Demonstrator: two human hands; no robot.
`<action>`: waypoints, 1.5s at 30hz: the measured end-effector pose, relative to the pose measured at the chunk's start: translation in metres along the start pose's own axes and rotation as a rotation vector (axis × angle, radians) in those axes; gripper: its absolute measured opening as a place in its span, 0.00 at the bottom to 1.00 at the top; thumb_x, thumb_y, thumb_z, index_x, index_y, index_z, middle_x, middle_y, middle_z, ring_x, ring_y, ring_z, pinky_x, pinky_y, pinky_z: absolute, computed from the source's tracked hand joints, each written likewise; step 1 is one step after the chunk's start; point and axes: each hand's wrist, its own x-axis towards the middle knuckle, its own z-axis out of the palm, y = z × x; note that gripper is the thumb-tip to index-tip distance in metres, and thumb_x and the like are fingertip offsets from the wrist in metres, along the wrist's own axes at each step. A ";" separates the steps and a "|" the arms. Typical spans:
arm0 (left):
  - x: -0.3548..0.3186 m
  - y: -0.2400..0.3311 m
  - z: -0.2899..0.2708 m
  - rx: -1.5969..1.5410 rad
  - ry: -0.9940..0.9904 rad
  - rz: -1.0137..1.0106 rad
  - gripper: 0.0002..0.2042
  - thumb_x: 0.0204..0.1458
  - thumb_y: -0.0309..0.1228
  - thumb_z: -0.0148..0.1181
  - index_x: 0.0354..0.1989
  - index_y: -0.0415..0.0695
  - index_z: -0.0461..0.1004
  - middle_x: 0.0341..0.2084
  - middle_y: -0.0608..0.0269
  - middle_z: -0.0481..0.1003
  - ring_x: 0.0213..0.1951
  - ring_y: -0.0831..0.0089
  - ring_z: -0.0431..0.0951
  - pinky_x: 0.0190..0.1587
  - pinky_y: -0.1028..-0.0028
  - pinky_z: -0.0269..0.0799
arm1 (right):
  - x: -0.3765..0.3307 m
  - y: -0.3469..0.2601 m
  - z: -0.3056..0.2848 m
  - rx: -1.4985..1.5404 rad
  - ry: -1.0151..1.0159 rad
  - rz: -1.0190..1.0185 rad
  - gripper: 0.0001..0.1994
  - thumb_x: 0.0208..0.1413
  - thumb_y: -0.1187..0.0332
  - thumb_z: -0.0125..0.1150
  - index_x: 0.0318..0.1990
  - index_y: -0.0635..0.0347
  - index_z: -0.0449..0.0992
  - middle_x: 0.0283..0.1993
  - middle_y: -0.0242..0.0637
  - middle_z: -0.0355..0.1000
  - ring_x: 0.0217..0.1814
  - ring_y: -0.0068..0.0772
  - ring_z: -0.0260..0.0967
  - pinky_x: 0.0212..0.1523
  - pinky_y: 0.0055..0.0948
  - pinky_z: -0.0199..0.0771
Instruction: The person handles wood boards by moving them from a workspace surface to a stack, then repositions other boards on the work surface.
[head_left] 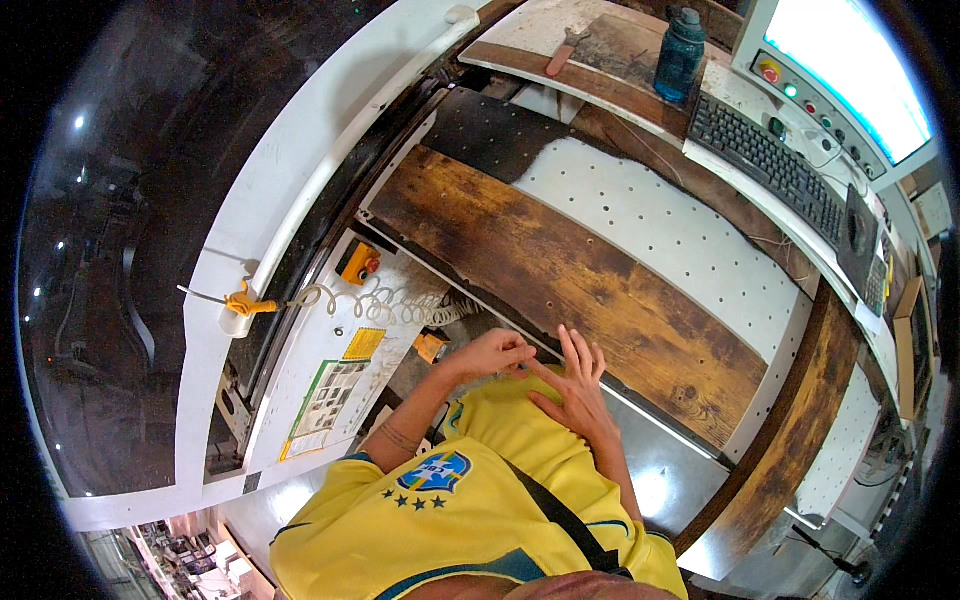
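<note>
Both my hands are close together in front of my yellow shirt, just short of the machine table's near edge. My left hand point(492, 356) is closed, its curled fingertips meeting a finger of my right hand; anything pinched there is too small to make out. My right hand point(577, 392) has its fingers stretched out and apart, holding nothing. Its fingertips come near the edge of a long brown stained board point(570, 290), which lies across the white perforated table point(630, 205). Neither hand appears to grip the board.
An orange air gun point(248, 301) hangs on a coiled hose point(375, 303) at left, near an emergency stop button point(366, 264). A second brown board point(785, 440) stands right. Beyond are a blue bottle point(680, 57), a keyboard point(765, 165) and a control screen point(850, 65).
</note>
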 end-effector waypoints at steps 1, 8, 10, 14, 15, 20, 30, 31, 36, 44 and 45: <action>0.001 -0.003 0.001 -0.049 0.011 0.019 0.17 0.69 0.42 0.59 0.38 0.38 0.77 0.34 0.64 0.79 0.36 0.79 0.81 0.36 0.75 0.80 | 0.001 -0.001 -0.001 0.005 0.004 0.006 0.25 0.60 0.48 0.68 0.65 0.35 0.78 0.85 0.50 0.40 0.86 0.54 0.38 0.78 0.66 0.35; 0.007 -0.026 0.000 -0.041 0.010 0.062 0.16 0.69 0.43 0.60 0.40 0.40 0.76 0.32 0.67 0.80 0.35 0.79 0.83 0.31 0.78 0.74 | -0.001 0.000 0.000 0.039 0.005 0.011 0.24 0.59 0.48 0.68 0.63 0.37 0.80 0.85 0.51 0.39 0.86 0.55 0.38 0.78 0.66 0.34; 0.007 -0.022 -0.005 -0.023 -0.012 0.018 0.16 0.69 0.42 0.60 0.40 0.40 0.76 0.32 0.67 0.79 0.35 0.79 0.82 0.33 0.77 0.77 | -0.001 0.000 0.001 0.043 0.012 0.000 0.23 0.59 0.48 0.68 0.62 0.37 0.80 0.85 0.50 0.39 0.86 0.55 0.37 0.78 0.66 0.34; -0.001 -0.008 -0.005 -0.045 -0.018 0.009 0.15 0.69 0.41 0.60 0.42 0.39 0.76 0.36 0.66 0.78 0.40 0.77 0.82 0.43 0.72 0.83 | 0.002 -0.001 0.001 0.067 0.006 -0.007 0.23 0.60 0.49 0.68 0.62 0.38 0.80 0.85 0.50 0.40 0.86 0.56 0.37 0.78 0.66 0.34; -0.002 -0.004 -0.006 -0.033 -0.025 -0.012 0.14 0.69 0.40 0.60 0.43 0.39 0.77 0.38 0.66 0.78 0.42 0.76 0.81 0.46 0.71 0.83 | 0.002 -0.001 0.001 0.070 0.004 -0.007 0.23 0.60 0.49 0.68 0.62 0.38 0.80 0.85 0.50 0.39 0.86 0.56 0.36 0.78 0.66 0.34; 0.001 -0.013 -0.008 -0.033 -0.043 -0.022 0.14 0.69 0.40 0.60 0.44 0.39 0.77 0.40 0.66 0.78 0.45 0.76 0.81 0.48 0.70 0.84 | 0.001 0.000 0.003 0.079 0.007 -0.024 0.24 0.61 0.49 0.67 0.63 0.39 0.80 0.85 0.51 0.38 0.86 0.57 0.36 0.78 0.66 0.33; 0.000 -0.010 -0.004 -0.046 -0.068 0.016 0.17 0.70 0.42 0.57 0.44 0.37 0.78 0.38 0.64 0.79 0.41 0.76 0.81 0.46 0.70 0.83 | -0.001 -0.003 0.000 0.086 -0.018 0.017 0.25 0.60 0.49 0.69 0.64 0.38 0.80 0.85 0.54 0.34 0.86 0.60 0.31 0.77 0.64 0.32; 0.000 -0.009 -0.003 -0.050 -0.067 0.015 0.17 0.71 0.42 0.57 0.44 0.37 0.78 0.38 0.64 0.79 0.41 0.76 0.81 0.46 0.70 0.83 | -0.001 -0.004 0.000 0.090 -0.016 0.022 0.25 0.60 0.48 0.69 0.64 0.37 0.80 0.85 0.55 0.33 0.86 0.60 0.31 0.77 0.64 0.32; -0.004 -0.008 0.005 -0.131 -0.035 0.024 0.17 0.71 0.42 0.56 0.41 0.37 0.76 0.32 0.68 0.75 0.35 0.80 0.78 0.44 0.72 0.84 | -0.003 -0.003 0.001 0.100 -0.006 0.018 0.26 0.60 0.48 0.69 0.65 0.38 0.79 0.85 0.56 0.34 0.86 0.60 0.33 0.77 0.64 0.32; -0.005 -0.011 0.004 -0.068 -0.009 0.005 0.16 0.70 0.41 0.58 0.44 0.37 0.77 0.38 0.63 0.79 0.42 0.75 0.81 0.48 0.68 0.84 | -0.005 -0.003 0.004 0.080 -0.019 0.004 0.25 0.59 0.48 0.69 0.64 0.39 0.80 0.85 0.55 0.34 0.86 0.58 0.33 0.78 0.63 0.31; -0.006 -0.007 0.001 -0.008 -0.009 -0.017 0.16 0.70 0.41 0.58 0.44 0.37 0.77 0.39 0.63 0.79 0.42 0.75 0.81 0.48 0.68 0.84 | -0.005 -0.003 0.004 0.065 -0.028 0.002 0.25 0.59 0.48 0.69 0.64 0.39 0.80 0.85 0.55 0.34 0.86 0.58 0.33 0.78 0.63 0.31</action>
